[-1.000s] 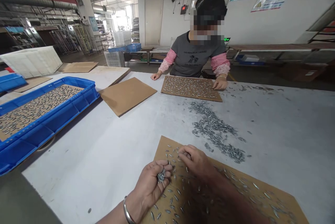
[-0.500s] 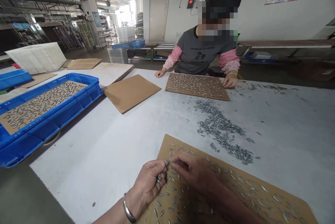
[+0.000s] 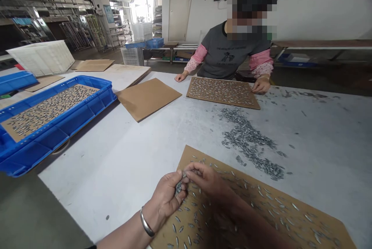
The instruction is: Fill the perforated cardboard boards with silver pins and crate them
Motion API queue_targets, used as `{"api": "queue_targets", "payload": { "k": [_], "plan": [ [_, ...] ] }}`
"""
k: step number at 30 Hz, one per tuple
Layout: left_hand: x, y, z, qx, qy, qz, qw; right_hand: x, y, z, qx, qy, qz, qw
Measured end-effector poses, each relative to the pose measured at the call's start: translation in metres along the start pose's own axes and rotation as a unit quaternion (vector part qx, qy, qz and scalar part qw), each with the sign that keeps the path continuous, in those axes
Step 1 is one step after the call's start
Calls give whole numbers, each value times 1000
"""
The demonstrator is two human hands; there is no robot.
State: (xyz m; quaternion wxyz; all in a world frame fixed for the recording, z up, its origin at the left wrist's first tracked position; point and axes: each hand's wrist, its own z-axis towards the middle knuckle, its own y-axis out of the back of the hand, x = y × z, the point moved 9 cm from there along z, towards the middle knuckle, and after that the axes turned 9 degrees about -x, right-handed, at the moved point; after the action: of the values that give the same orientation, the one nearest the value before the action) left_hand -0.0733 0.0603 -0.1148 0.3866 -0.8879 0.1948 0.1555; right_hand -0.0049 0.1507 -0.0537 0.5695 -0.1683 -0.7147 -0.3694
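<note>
My left hand (image 3: 168,194), with a silver bangle at the wrist, is curled round a small bunch of grey metal pieces (image 3: 178,187) above the left edge of a brown board (image 3: 290,194). The fingertips of my right hand (image 3: 205,179) are pinched together against the left thumb and forefinger, at a small metal piece. Many slim, pointed metal pieces lie spread over the board. Beyond it, a loose heap of the same pieces (image 3: 247,136) rests on the white table (image 3: 130,156).
Across the table a person (image 3: 229,51) sits at another board covered with pieces (image 3: 222,92). A bare brown board (image 3: 149,98) lies to the left of it. Farther left stand a blue tray (image 3: 87,115) holding a filled board and a white crate (image 3: 43,58).
My right fingertips have closed in against the left ones, and the left hand's bunch of pieces shows more. The whole view has shifted slightly.
</note>
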Motion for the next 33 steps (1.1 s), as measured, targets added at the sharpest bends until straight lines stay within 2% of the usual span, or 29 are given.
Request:
{"api": "queue_targets", "payload": {
  "k": [2, 5, 9, 13, 17, 19, 21, 25, 29, 33],
  "plan": [
    [-5, 2, -1, 1, 11, -22, 1000, -3, 6, 10, -6, 7, -70, 998],
    [-13, 12, -4, -22, 12, -38, 999, -8, 16, 23, -45, 62, -193, 978],
    [-23, 27, -9, -56, -17, -18, 998, -29, 5, 31, -19, 107, -310, 944],
    [-26, 30, -12, -61, -38, -4, 997, -42, -5, 36, 0, 132, -375, 917],
    [-24, 26, -16, -41, -40, 29, 998, -29, 2, 35, -12, 143, -375, 916],
    [-23, 23, -23, -28, -56, 63, 996, -10, 8, 21, -38, 163, -333, 928],
    [-17, 21, -33, -19, -64, 101, 993, 12, 8, -7, -58, 189, -281, 939],
    [14, 18, -60, 1, -28, 162, 986, 38, -22, -83, -44, 221, -245, 943],
    [52, 23, -81, 17, -9, 185, 983, 24, -38, -137, -85, 148, -239, 956],
    [78, 23, -91, 62, -43, 193, 978, 0, -39, -168, -125, 64, -186, 972]
  ]
}}
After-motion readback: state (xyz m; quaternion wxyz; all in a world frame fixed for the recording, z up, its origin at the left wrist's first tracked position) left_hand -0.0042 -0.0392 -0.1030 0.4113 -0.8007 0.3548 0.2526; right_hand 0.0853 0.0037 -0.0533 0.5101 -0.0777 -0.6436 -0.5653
